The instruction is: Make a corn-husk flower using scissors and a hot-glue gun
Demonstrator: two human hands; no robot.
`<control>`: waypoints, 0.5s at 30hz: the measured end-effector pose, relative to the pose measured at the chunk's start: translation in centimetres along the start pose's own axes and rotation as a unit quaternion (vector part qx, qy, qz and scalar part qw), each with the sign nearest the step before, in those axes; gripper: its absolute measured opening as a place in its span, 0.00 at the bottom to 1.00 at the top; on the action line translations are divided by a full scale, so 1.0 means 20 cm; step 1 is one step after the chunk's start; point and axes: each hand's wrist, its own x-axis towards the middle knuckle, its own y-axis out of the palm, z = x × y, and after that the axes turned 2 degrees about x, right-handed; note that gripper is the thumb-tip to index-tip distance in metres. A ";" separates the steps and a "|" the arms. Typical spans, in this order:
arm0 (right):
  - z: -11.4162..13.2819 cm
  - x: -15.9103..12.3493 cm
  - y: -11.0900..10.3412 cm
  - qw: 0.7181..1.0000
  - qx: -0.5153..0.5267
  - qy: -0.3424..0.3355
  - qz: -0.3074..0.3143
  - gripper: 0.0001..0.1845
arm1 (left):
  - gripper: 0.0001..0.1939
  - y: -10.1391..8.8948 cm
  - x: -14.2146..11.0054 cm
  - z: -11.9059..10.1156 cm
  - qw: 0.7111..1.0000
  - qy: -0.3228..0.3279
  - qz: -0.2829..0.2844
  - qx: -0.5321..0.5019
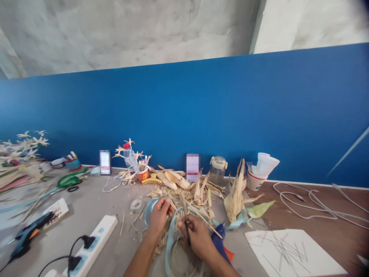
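My left hand (160,215) is closed in a pinch above the litter of dry husk, and a thin pale husk strip (173,205) shows at its fingertips. Close by on the right, my right hand (196,234) is closed around what look like black scissors (187,231), mostly covered by the fingers. A roll of light blue ribbon (148,212) sits behind my left hand, and a loose blue ribbon end (169,240) curls between my wrists. Dry corn husks (173,180) lie heaped beyond both hands. Beside my right forearm rests a blue glue gun (219,240).
At left are a white power strip (100,238), a dark glue gun (31,232) and green-handled scissors (69,179). Clear tape (136,206) lies nearer. Two phones, a jar (218,171) and a paper cup (255,181) line the blue partition (184,107). Thin wires lie on white paper (268,261).
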 end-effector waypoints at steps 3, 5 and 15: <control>0.00 0.02 -0.01 1.000 0.024 -0.006 -0.008 0.15 | 0.13 0.01 -0.01 -0.01 0.997 -0.011 -0.003 -0.070; -0.01 0.03 -0.02 1.000 0.005 -0.021 -0.022 0.14 | 0.12 0.02 -0.01 -0.02 0.993 -0.021 -0.004 -0.116; 0.08 0.05 -0.15 0.965 -0.254 0.034 -0.059 0.25 | 0.14 0.05 -0.04 -0.09 0.958 -0.089 -0.002 -0.272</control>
